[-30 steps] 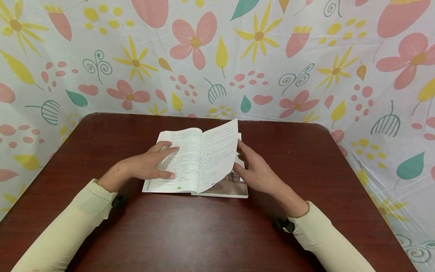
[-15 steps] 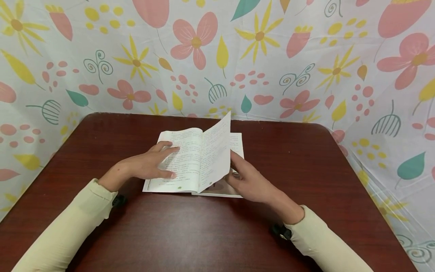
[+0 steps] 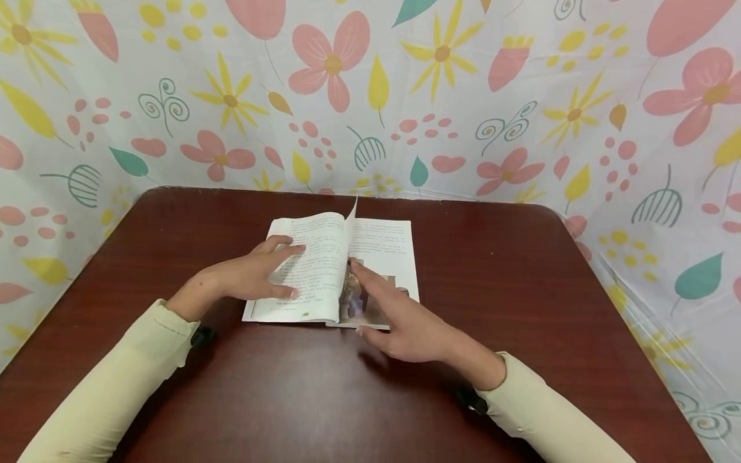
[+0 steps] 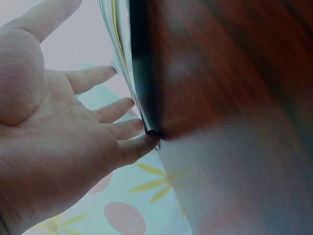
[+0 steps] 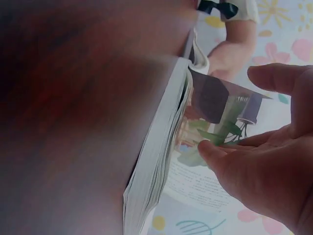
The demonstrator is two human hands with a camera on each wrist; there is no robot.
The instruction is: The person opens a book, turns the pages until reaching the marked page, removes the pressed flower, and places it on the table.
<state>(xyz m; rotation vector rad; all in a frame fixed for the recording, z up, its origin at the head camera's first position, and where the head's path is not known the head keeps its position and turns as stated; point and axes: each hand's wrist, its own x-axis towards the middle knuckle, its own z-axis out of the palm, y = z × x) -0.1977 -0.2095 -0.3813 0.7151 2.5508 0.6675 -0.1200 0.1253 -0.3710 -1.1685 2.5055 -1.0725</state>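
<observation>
An open book (image 3: pixel 384 235) lies on the table, with printed text on its left page and text above a coloured picture on its right page. One leaf (image 3: pixel 352 213) stands nearly upright near the spine, seen almost edge-on. Spread fingers of my left hand (image 3: pixel 255 273) rest on the left page; the left wrist view shows that hand (image 4: pixel 63 117) from the palm side, fingers extended. My right hand (image 3: pixel 408 325) reaches over the right page, its extended fingertips at the raised leaf. In the right wrist view, its fingers (image 5: pixel 212 152) are before an illustrated page (image 5: pixel 210 103), thumb apart.
The dark reddish-brown table (image 3: pixel 289 399) surrounds the book on all sides. Behind it hangs a white curtain (image 3: pixel 405 90) with printed flowers and leaves. A dark wrist device (image 3: pixel 202 335) sits under the left cuff, another (image 3: pixel 471 400) under the right.
My right hand has moved left across the book, and the leaf has swung up from leaning right to nearly upright, uncovering the right page's picture. My left hand has stayed on the left page.
</observation>
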